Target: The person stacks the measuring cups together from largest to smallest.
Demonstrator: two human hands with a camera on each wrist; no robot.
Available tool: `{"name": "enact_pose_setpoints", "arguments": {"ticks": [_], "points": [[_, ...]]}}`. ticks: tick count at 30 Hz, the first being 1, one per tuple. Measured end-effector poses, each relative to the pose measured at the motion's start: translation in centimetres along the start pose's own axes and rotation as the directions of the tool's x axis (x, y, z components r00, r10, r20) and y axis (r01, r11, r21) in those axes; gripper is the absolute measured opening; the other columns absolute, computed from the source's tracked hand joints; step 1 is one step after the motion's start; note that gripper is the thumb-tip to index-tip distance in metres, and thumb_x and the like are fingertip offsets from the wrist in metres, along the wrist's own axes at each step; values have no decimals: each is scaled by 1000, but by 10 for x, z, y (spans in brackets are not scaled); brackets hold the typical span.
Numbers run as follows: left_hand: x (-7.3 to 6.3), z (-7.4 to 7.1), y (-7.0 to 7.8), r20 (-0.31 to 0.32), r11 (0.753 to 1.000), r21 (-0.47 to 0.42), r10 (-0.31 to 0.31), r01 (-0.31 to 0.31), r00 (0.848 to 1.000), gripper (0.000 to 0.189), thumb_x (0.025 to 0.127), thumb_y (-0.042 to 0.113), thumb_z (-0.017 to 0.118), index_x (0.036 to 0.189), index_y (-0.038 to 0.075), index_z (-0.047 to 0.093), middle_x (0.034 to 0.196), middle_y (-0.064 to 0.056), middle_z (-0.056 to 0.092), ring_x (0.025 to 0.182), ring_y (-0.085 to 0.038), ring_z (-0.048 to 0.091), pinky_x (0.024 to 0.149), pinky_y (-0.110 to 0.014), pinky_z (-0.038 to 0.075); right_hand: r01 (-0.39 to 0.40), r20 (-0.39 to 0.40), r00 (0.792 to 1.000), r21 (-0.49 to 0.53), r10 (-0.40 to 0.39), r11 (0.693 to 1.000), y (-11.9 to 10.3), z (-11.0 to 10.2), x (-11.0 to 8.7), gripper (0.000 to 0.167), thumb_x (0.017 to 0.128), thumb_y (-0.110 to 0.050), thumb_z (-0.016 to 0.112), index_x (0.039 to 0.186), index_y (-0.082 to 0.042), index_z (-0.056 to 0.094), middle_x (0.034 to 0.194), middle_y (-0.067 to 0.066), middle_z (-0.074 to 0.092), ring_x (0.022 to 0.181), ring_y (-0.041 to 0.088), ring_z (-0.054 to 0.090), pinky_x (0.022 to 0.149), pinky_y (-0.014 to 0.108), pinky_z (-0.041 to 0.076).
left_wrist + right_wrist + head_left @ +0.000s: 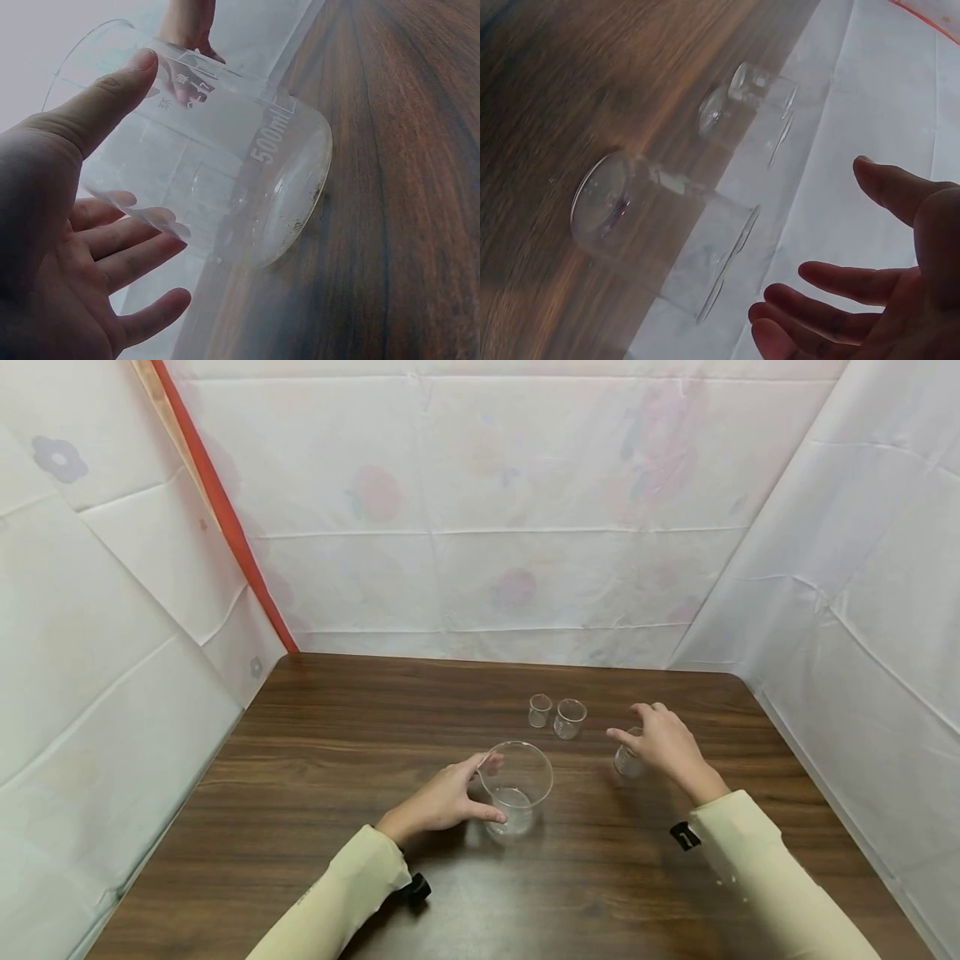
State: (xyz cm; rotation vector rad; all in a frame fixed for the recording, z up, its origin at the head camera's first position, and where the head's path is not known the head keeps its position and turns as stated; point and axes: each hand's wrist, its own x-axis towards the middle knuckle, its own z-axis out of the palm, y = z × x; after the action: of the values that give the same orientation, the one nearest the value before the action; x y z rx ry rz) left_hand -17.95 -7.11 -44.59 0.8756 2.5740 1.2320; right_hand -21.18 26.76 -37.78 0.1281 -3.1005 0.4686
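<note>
My left hand [442, 797] holds a large glass beaker [517, 777] standing upright on the table, its thumb on the near side and fingers on the far side. The left wrist view shows a white 500ml mark on this beaker [262, 150] and the little finger spread off the glass. My right hand [663, 743] hovers over a smaller glass beaker [628, 764]. In the right wrist view the fingers [832, 322] are spread apart, clear of that beaker's rim [731, 262], holding nothing. Two small beakers, one [570, 718] slightly larger than the other [539, 711], stand farther back.
All the beakers stand on a dark wood-grain table [337, 735]. White patterned sheets [465, 585] hang behind it and along both sides. A red strip [232, 518] runs down the back left corner. Black bands [684, 836] show at the sleeve cuffs.
</note>
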Motion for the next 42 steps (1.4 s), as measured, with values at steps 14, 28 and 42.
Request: {"name": "enact_pose_setpoints", "arguments": {"ticks": [14,28,42], "points": [[1,0,0,-21,1000,22,12,-12,1000,82,73,40,84,139,8,49,134,-8,61,128,-25,54,107,-48,43,-83,90,992,-101,93,991,10,3,3,83,89,-58,60,132,12,47,125,35,50,109,51,54,79,59,50],[1,-2,0,-13,1000,26,10,-10,1000,84,73,43,83,141,10,47,135,-5,60,129,-24,54,106,-48,43,-94,112,988,-103,106,990,16,10,4,70,91,-49,63,122,14,54,117,34,58,99,48,60,69,50,52],[1,2,-2,-14,1000,17,-8,8,1000,84,72,44,84,140,10,48,134,-5,61,128,-24,54,106,-48,43,-46,88,995,-90,54,995,16,13,5,64,91,-37,66,123,17,55,122,36,57,114,52,53,93,59,46]]}}
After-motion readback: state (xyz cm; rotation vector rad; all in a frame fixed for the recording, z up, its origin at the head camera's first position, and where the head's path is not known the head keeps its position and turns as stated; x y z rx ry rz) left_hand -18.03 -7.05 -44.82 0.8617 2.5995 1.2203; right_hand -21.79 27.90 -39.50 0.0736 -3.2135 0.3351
